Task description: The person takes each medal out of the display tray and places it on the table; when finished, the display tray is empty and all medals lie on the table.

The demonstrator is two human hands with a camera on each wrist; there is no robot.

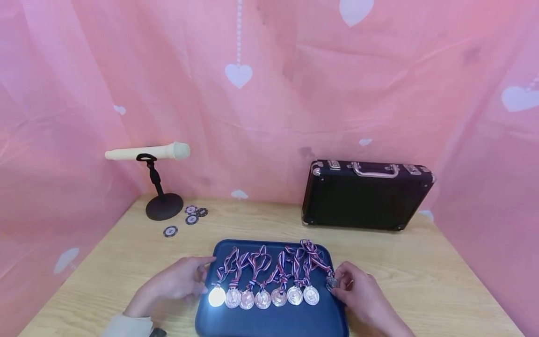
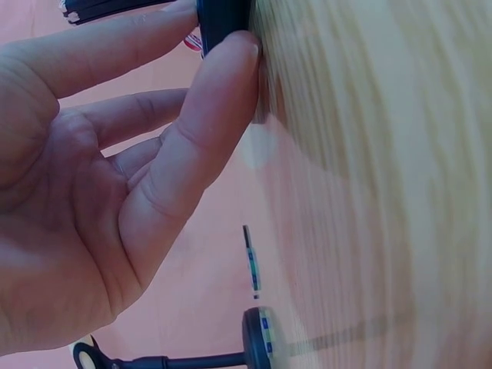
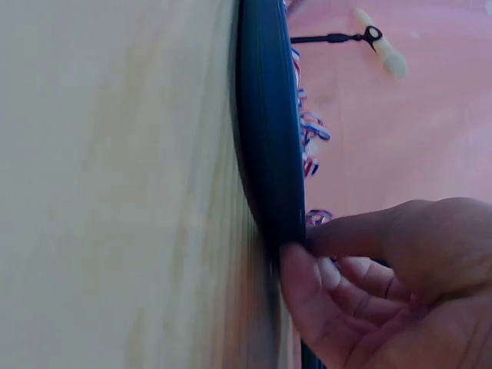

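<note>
While pinched between thumb and fingertips of the right hand (image 1: 365, 296), eighth medal (image 1: 331, 282) sits at right edge of blue tray (image 1: 269, 323), ribbon trailing back across tray. Seven more medals (image 1: 263, 297) lined up in a row along tray's front half, striped ribbons (image 1: 269, 264) fanned toward far rim. Left hand (image 1: 178, 281) at tray's left edge, fingers fairly straight, thumb pressed against rim in wrist view; grip there loose, probably only touching rather than clamping, though blur makes this uncertain. Tray resting on pale wooden surface (image 1: 421, 276). Farther back on right, black case (image 1: 364, 194) with metal handle, standing upright. Farther back on left, cream microphone (image 1: 148, 152) lying level on black stand (image 1: 162, 206), with four poker chips (image 1: 189, 217) scattered just beside its base. Pink heart-printed cloth (image 1: 269, 93) behind and to both sides.
</note>
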